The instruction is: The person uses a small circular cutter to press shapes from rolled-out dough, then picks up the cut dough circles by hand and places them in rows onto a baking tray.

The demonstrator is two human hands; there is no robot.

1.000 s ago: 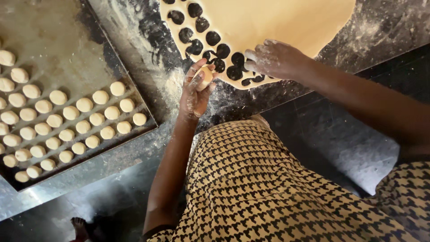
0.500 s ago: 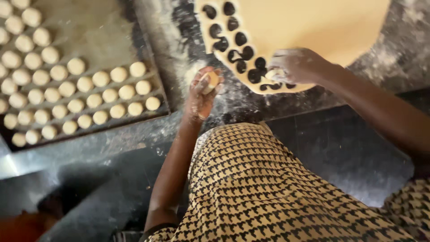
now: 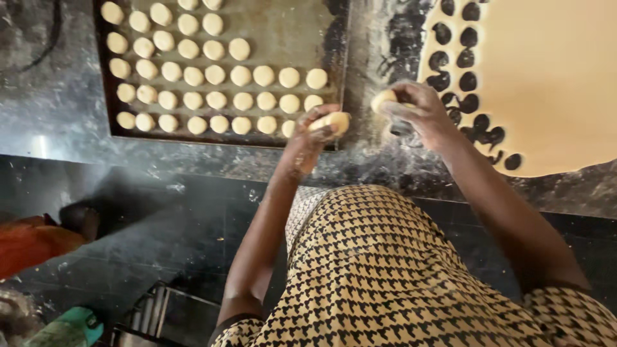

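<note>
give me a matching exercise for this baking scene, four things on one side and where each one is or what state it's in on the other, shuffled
Things:
1. dough round
2. baking tray
3. dough sheet
4. round cutter

Places or states:
A. spread flat on the counter at the right, with round holes along its left edge
B. held in the left hand, at the tray's near right corner
C. dark, at the upper left, holding rows of pale rounds
D. in the right hand, between tray and sheet

Pairs: 1-B, 2-C, 3-A, 4-D
</note>
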